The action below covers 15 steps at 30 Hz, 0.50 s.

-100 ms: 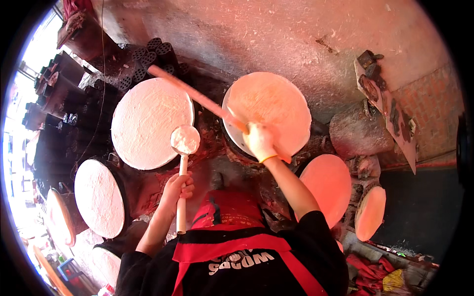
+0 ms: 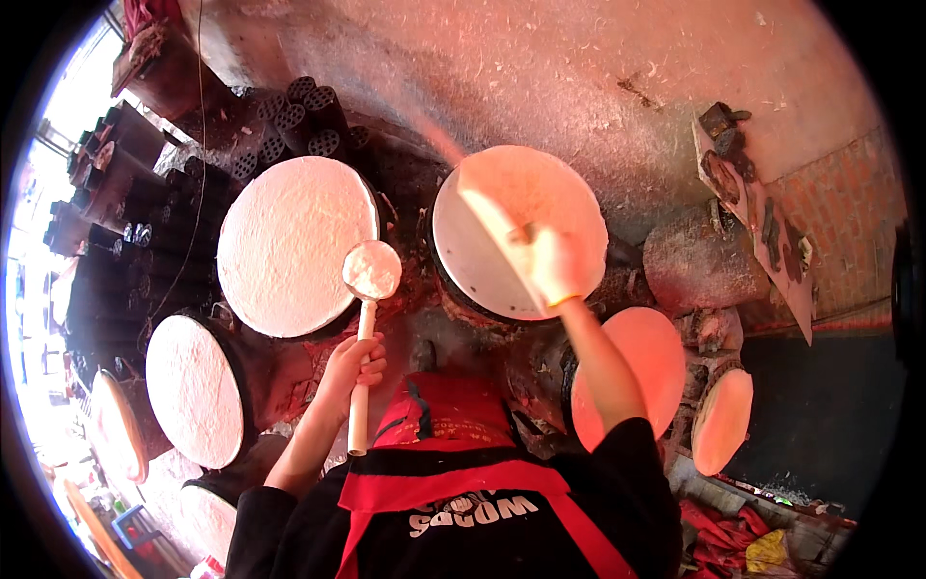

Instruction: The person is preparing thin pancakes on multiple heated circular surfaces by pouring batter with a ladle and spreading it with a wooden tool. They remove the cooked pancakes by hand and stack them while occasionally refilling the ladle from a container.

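My left hand [image 2: 352,372] is closed round the pale wooden handle of a ladle [image 2: 372,270], whose round bowl carries white batter. The bowl stands near the right edge of a round griddle coated in white [image 2: 294,246]. Over the griddle to its right is my right hand [image 2: 552,262], smeared by motion and closed round a wooden stick [image 2: 439,137], itself only a blurred streak beyond the griddle's far rim. A thin pale sheet [image 2: 555,188] covers the right part of this griddle, its left edge raised. Bare grey griddle surface [image 2: 477,246] shows to the left.
More coated round griddles stand at the left [image 2: 196,391] and at the right, one behind my right forearm [image 2: 651,367]. Black perforated coal briquettes [image 2: 323,116] are stacked at the far left. A rough wall [image 2: 579,68] rises behind. A tilted board [image 2: 762,217] leans at the right.
My right hand has moved right with the stick, swinging it rightward. The sheet's left edge has come off, baring grey griddle. My left hand and the ladle have shifted slightly.
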{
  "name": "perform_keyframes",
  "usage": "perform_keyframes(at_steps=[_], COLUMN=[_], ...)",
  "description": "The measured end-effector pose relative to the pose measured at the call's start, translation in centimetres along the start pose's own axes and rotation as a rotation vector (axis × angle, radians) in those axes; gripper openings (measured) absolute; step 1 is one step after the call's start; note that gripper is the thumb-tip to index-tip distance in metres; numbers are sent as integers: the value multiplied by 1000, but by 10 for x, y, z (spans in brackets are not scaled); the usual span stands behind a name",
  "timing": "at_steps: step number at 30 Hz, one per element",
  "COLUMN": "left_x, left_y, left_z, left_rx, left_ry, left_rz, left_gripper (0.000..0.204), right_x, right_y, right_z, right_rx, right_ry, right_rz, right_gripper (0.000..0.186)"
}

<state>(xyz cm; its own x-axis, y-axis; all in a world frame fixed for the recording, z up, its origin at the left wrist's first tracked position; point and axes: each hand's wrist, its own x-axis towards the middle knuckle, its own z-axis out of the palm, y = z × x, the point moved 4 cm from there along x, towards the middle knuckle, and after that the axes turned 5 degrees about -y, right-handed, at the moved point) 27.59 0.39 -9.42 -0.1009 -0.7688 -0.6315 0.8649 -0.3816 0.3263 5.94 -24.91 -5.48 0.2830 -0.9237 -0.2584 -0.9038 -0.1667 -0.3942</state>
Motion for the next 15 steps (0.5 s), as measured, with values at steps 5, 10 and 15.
perform_keyframes(at_steps=[5,10,15], left_x=[29,69,89], left_y=[5,-17,-63], left_z=[39,48,75], left_rx=[124,99,-345], left_ry=[-70,-181,-278], left_rz=[-92,-258,-559], left_gripper=[14,12,12], right_x=[0,-166,-359], right_y=[158,292,441], right_z=[-148,-291,-326], right_rx=[502,978,1211], right_ry=[507,918,1250], right_rz=[117,327,248], right_gripper=[15,17,16])
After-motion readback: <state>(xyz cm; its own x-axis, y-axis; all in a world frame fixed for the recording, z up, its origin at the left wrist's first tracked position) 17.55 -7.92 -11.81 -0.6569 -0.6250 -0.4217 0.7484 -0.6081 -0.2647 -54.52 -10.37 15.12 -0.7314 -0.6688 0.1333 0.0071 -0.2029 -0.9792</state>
